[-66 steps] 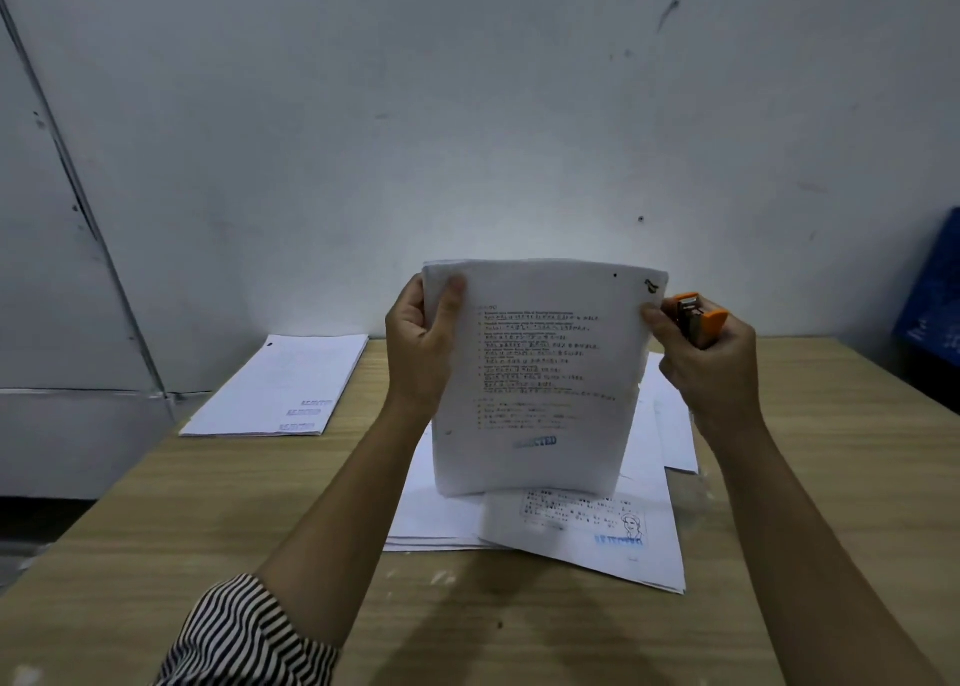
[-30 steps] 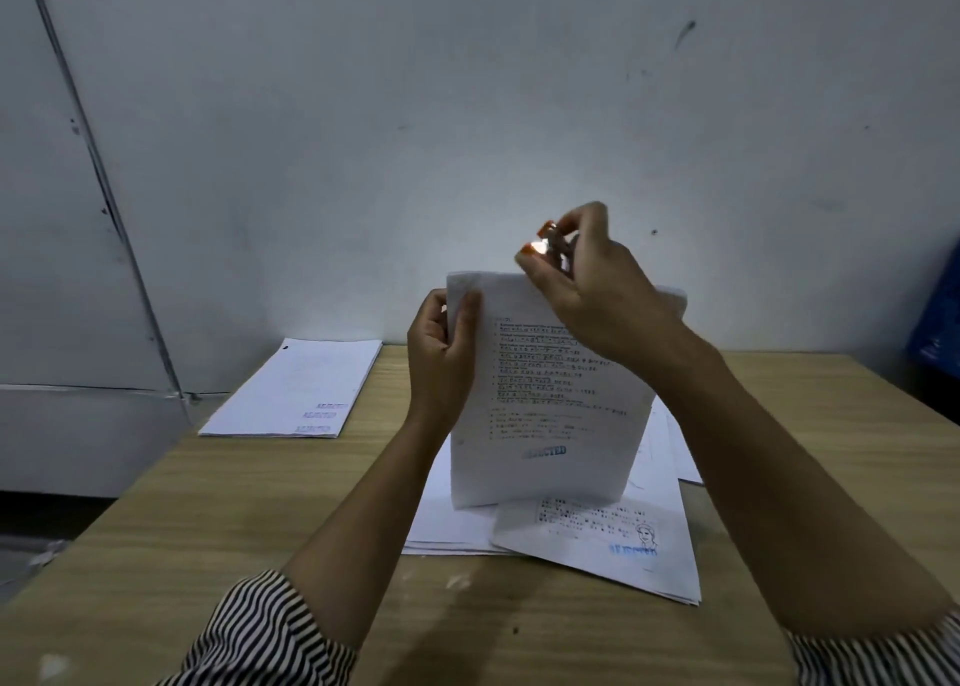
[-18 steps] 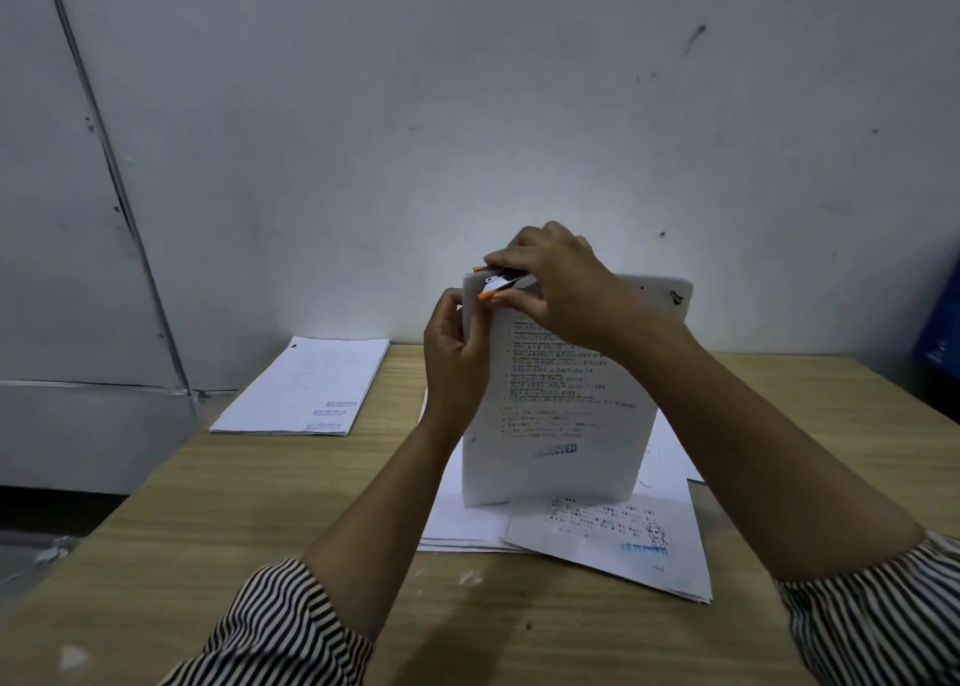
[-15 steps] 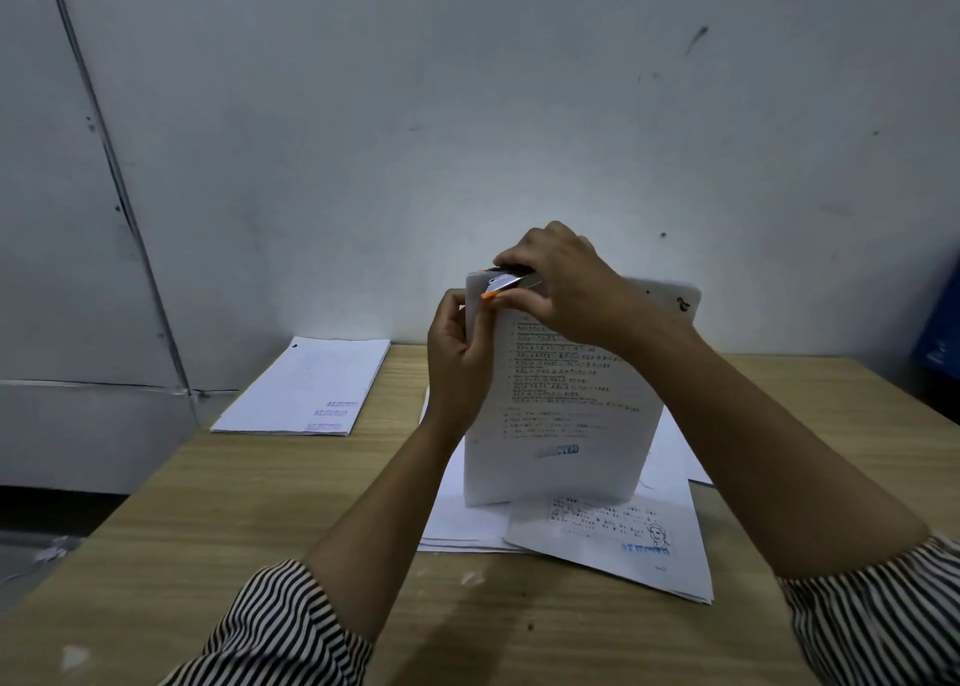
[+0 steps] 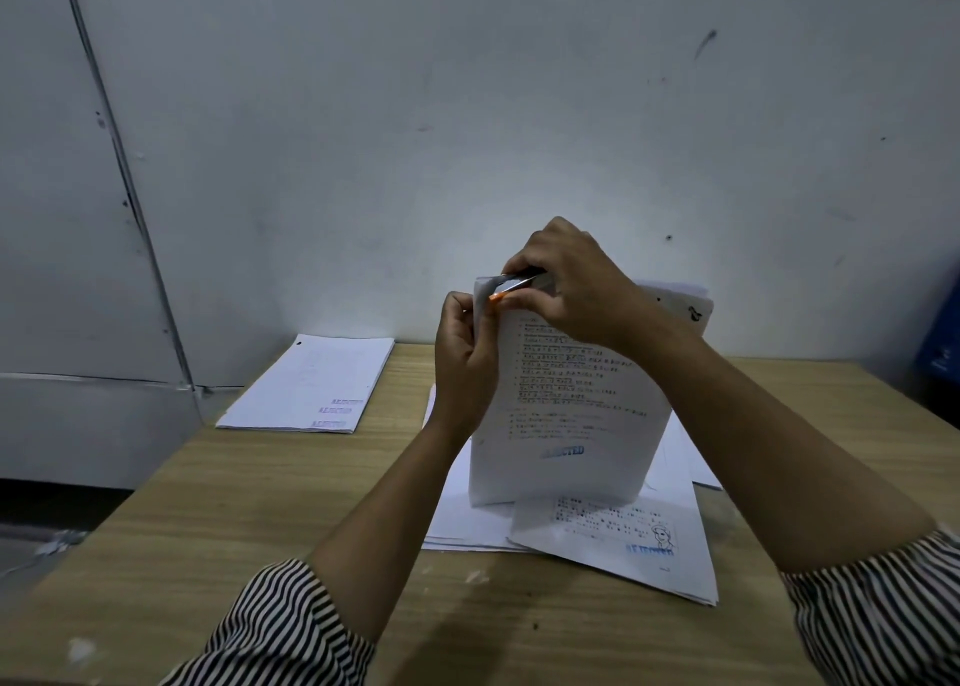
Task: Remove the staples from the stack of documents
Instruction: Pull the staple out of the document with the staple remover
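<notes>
Dim room; a pale glow pools on the wall (image 5: 363, 269) behind my papers (image 5: 571, 425). My arms cast soft shadows on the table (image 5: 208, 503). Edges bend, and the print looks perhaps slightly blurred.

Two hands up — the left hand (image 5: 464, 352) and the right hand (image 5: 571, 285). One stapled document (image 5: 566, 415) held upright between them, and one orange staple remover (image 5: 511, 286) at its top corner. On the one wooden table (image 5: 260, 503): one neat pile of papers (image 5: 311, 384) off to the left, one looser heap of sheets (image 5: 613, 545) in the middle — exact sheet count impossible to tell. Two striped sleeves (image 5: 280, 628) at the bottom edge.
</notes>
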